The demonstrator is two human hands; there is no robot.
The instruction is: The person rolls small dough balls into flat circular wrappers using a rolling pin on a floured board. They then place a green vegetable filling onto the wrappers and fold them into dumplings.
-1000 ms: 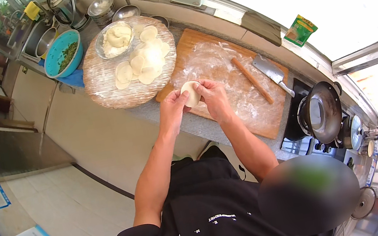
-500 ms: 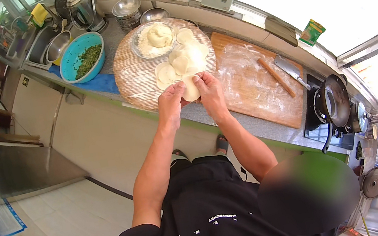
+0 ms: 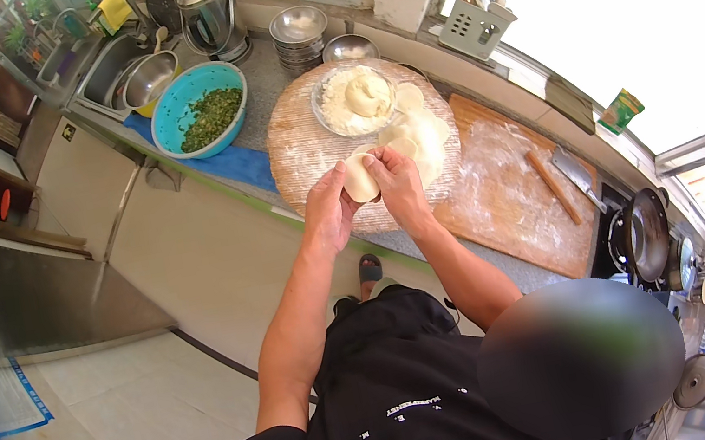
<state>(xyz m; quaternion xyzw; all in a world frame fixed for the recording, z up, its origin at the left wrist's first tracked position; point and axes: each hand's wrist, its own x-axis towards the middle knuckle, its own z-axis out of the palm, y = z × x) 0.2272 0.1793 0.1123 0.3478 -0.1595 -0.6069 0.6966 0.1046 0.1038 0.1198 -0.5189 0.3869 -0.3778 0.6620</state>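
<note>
My left hand (image 3: 329,210) and my right hand (image 3: 400,181) hold a thin round dough wrapper (image 3: 360,180) between them. Both sets of fingers pinch its edges, over the near rim of a round, ridged, floured board (image 3: 291,137). More pale wrappers (image 3: 429,145) lie overlapping on that board, just beyond and to the right of my right hand. At the board's far side, a clear bowl (image 3: 323,118) contains flour and a dough lump (image 3: 368,96). A turquoise basin (image 3: 166,138) with chopped green filling (image 3: 212,117) stands to the left on a blue cloth (image 3: 242,171).
Right of the round board, a floured wooden cutting board (image 3: 488,187) carries a rolling pin (image 3: 553,187) and a cleaver (image 3: 576,176). Farther right, a wok (image 3: 643,235) sits on the stove. Stacked metal bowls (image 3: 297,30) and a silver kettle (image 3: 210,19) line the back, left of the window.
The view has turned, so the counter appears farther right. Against the round board, my hands and the pinched wrapper have shifted left, toward the basin side.
</note>
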